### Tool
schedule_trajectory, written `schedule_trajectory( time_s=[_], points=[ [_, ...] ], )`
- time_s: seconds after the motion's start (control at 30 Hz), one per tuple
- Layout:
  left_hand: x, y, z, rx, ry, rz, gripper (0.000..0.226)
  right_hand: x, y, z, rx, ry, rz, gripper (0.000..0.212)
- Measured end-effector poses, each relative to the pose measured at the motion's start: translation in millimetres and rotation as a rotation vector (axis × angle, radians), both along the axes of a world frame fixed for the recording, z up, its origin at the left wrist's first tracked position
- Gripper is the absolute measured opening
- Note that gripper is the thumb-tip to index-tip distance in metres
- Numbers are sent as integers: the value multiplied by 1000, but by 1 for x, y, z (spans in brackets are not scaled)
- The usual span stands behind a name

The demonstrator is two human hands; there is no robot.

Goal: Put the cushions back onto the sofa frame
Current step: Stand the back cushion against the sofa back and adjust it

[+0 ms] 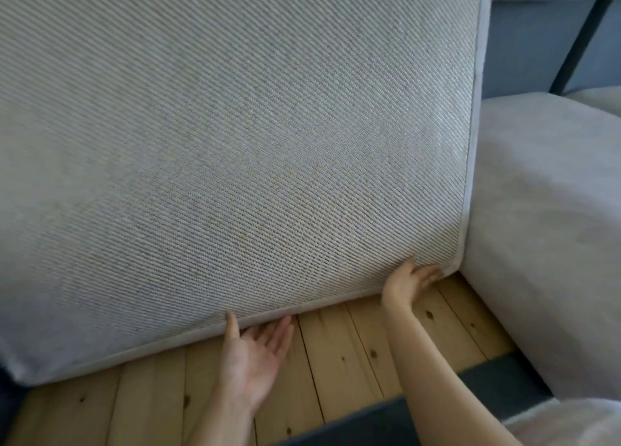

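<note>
A large grey seat cushion [235, 136] stands tilted up on its lower edge and shows its woven, ribbed underside. It fills most of the view above the wooden slats [339, 355] of the sofa frame. My left hand [255, 348] lies palm up at the cushion's lower edge, fingers straight with their tips under the edge and the thumb against the fabric. My right hand [411, 277] grips the cushion's lower right corner, thumb on the face and fingers curled underneath.
A second grey cushion [544, 230] lies in place on the frame to the right, touching the tilted one. Behind it is the blue-grey sofa back [534, 45] with a dark post [584, 32]. The frame's dark front rail [369, 415] runs below the slats.
</note>
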State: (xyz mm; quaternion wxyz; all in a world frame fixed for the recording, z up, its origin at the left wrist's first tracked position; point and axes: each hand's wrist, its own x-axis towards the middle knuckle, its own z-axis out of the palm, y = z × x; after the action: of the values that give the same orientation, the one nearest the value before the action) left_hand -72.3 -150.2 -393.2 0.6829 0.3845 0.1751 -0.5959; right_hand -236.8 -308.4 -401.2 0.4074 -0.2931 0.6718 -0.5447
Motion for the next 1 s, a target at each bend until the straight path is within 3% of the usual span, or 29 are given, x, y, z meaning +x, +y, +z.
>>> schedule_trajectory(
  time_s=[0.13, 0.23, 0.43, 0.53, 0.73, 1.0],
  points=[
    [-5, 26, 13, -3, -217, -101, 53, -6, 53, 14, 109, -100, 198, 46],
    [-8, 53, 39, 13, -523, -220, 34, -9, 102, 21, 135, 129, 475, 30],
    [4, 110, 105, 104, -1581, -541, 20, -14, 155, 74, 16, 523, 975, 34],
    [14, 125, 156, 103, -1961, -684, 22, -7, 164, 131, -157, 618, 1099, 34],
    [38, 122, 267, 153, -2378, -720, 29, 10, 148, 236, -437, 843, 1234, 33],
    [128, -5, 376, 183, -2748, -462, 42, 80, 37, 344, -832, 1223, 1067, 50]
  ],
)
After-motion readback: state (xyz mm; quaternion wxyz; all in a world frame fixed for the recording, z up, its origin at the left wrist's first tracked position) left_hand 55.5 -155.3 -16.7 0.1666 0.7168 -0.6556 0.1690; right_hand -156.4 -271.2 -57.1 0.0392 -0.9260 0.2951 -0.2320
